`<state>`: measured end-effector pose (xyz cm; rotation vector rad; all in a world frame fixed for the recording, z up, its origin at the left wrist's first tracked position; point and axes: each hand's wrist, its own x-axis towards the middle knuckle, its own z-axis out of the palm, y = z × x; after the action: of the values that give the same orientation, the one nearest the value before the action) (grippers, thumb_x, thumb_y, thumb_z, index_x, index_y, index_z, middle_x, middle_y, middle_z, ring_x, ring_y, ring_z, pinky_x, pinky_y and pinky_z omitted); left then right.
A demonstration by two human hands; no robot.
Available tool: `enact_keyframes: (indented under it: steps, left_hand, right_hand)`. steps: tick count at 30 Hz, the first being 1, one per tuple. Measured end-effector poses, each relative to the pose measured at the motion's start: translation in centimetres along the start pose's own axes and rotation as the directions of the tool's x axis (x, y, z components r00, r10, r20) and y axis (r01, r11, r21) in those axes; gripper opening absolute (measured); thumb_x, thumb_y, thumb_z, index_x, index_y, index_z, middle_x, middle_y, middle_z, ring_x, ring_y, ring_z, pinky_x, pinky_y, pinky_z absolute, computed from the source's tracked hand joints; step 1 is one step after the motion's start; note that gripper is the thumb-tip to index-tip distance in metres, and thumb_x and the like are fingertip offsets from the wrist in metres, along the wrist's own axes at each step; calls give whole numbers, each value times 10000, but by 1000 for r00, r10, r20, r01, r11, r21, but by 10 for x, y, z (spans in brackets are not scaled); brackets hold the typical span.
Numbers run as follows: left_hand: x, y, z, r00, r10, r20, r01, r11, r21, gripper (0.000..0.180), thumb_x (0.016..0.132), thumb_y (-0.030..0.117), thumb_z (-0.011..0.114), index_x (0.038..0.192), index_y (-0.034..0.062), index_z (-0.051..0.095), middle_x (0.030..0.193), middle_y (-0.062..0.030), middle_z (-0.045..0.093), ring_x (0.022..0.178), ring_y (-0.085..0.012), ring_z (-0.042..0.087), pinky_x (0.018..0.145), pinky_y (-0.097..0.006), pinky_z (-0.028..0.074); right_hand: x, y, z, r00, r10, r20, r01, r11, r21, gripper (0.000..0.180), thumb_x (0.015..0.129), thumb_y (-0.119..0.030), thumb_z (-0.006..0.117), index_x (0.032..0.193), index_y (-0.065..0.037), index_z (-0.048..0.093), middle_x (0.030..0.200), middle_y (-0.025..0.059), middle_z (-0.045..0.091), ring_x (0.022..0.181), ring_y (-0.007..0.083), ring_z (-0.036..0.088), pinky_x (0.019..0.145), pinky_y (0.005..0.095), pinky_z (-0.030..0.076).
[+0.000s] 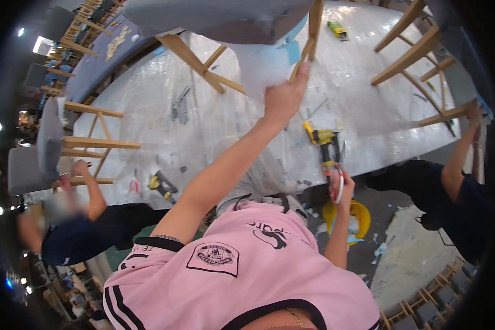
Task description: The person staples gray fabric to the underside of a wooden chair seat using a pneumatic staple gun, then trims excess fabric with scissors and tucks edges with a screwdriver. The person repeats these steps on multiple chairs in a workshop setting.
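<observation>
An upholstered grey chair point(220, 19) with wooden legs point(190, 63) stands at the top of the view. Thin white sheeting point(258, 69) with light-blue parts hangs from its underside. My left hand point(286, 96) reaches up and is closed on the sheeting, its thumb beside a wooden leg. Some of its fingers are hidden behind the sheeting. Lower right, at the table's near edge, my right hand point(345, 190) holds scissors point(336, 184) with red and white handles, the blades pointing away from me. Just beyond them lies a yellow and black nail gun point(327, 143).
A film-covered table point(220, 118) bears staple strips point(181, 104), a second nail gun point(162, 184) and a yellow-green box point(338, 30). Co-workers handle chairs at left point(49, 137) and right point(412, 58). A yellow bucket point(363, 212) with scraps stands on the floor below my right hand.
</observation>
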<state>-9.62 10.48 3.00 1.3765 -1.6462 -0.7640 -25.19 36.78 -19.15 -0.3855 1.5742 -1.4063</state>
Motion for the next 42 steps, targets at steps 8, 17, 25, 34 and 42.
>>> enact_keyframes:
  steps: [8, 17, 25, 34, 42]
  left_hand:
    - [-20, -16, 31, 874, 420, 245, -369, 901, -228, 541, 972, 419, 654, 1231, -55, 629, 1274, -318, 619, 1249, -418, 583, 1032, -453, 451]
    - [50, -69, -42, 907, 304, 291, 215, 261, -941, 661, 966, 210, 713, 1540, 81, 410, 1484, -100, 530, 1380, -223, 495, 1162, -435, 371]
    - [58, -23, -47, 901, 233, 367, 217, 490, -844, 627, 809, 262, 896, 1291, -36, 626, 1209, -129, 703, 1156, -231, 645, 1069, -355, 453]
    - [59, -19, -55, 916, 236, 325, 131, 589, -798, 626, 780, 256, 924, 1272, -14, 645, 1202, -120, 707, 1152, -244, 651, 1027, -366, 508]
    - [60, -21, -57, 924, 241, 295, 73, 647, -759, 527, 805, 303, 902, 1169, -24, 706, 1078, -119, 745, 930, -194, 726, 749, -319, 602]
  right_hand:
    - [-1, -124, 95, 857, -505, -103, 512, 857, 56, 511, 1011, -104, 661, 1485, -38, 483, 911, -2, 580, 694, 60, 566, 591, 208, 474]
    - [-42, -96, 168, 611, -619, 494, 714, 700, -7, 998, 791, -291, 886, 1550, -48, 284, 1385, 149, 503, 1333, 288, 499, 1155, 466, 358]
    - [11, -134, 239, 657, -670, 345, 718, 696, -17, 940, 839, -472, 850, 1487, -22, 338, 1290, 124, 528, 1162, 225, 523, 1017, 387, 452]
    - [15, -153, 233, 689, -608, 394, 641, 765, 60, 854, 872, -447, 829, 1468, -28, 384, 1278, 102, 538, 1102, 190, 522, 965, 335, 473]
    - [9, -159, 241, 648, -625, 436, 674, 737, 55, 943, 865, -491, 816, 1507, -23, 309, 1384, 143, 490, 1222, 249, 499, 1068, 411, 417]
